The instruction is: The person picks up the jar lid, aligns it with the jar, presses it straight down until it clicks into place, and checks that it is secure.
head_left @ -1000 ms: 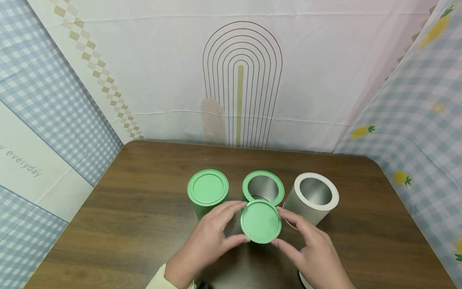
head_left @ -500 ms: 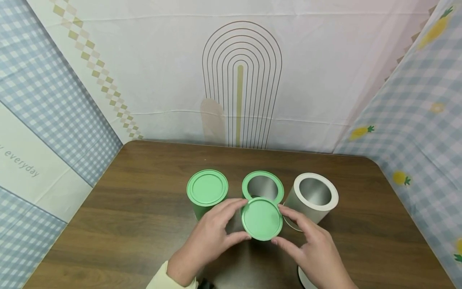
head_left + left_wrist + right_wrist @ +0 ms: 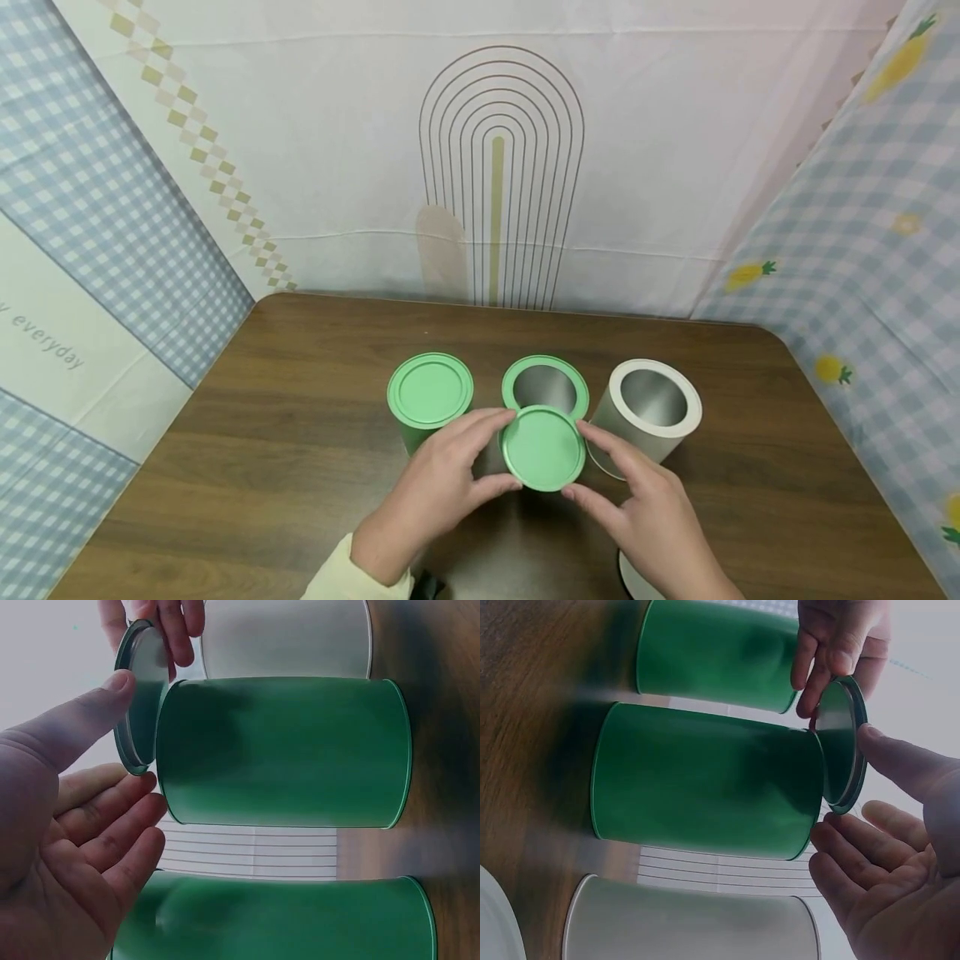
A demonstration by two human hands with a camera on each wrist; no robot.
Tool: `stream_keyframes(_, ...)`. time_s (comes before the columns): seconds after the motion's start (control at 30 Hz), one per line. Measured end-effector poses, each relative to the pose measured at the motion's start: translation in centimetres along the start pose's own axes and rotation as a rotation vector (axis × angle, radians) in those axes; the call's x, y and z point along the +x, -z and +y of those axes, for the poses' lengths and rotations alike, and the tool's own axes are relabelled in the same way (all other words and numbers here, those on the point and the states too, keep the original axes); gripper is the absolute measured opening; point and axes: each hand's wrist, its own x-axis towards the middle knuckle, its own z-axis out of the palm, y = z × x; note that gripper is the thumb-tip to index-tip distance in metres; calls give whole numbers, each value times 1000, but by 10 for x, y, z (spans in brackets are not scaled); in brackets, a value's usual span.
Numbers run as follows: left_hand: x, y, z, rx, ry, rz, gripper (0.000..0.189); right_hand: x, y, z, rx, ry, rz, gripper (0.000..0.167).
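Observation:
A round green lid [image 3: 543, 448] is held by its edge between both hands, tilted above the near rim of the open green can [image 3: 545, 387]. My left hand [image 3: 452, 481] pinches its left side with thumb and fingertips. On the opposite side my right hand [image 3: 643, 500] grips it the same way. In the left wrist view the lid [image 3: 144, 697] stands right at the mouth of the upright middle can [image 3: 285, 752]. The right wrist view shows the lid's rimmed underside [image 3: 841, 746] facing that can [image 3: 705, 780].
To the left stands a green can with its lid on [image 3: 431, 392]. An open white can [image 3: 652, 408] is at the right. Partly under my right hand, a white round piece [image 3: 636, 579] lies near the table's front. The wooden table [image 3: 262, 467] meets a cloth backdrop [image 3: 337, 167].
Both hands have shifted slightly away from me with the green lid, which now overlaps more of the middle can's rim. The cans have not moved.

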Motion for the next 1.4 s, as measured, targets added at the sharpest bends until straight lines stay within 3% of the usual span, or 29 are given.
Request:
stream_keyframes(0.37, 2, 3, -1, 33, 2, -1, 70, 5, -4, 1, 20, 5, 3, 79)
stream_keyframes(0.7, 4, 4, -1, -3, -21, 9, 70, 7, -5, 3, 44, -2, 5, 76)
stream_keyframes(1.4, 7, 0, -1, -16, 52, 13, 70, 14, -9, 8, 61, 1, 21, 71)
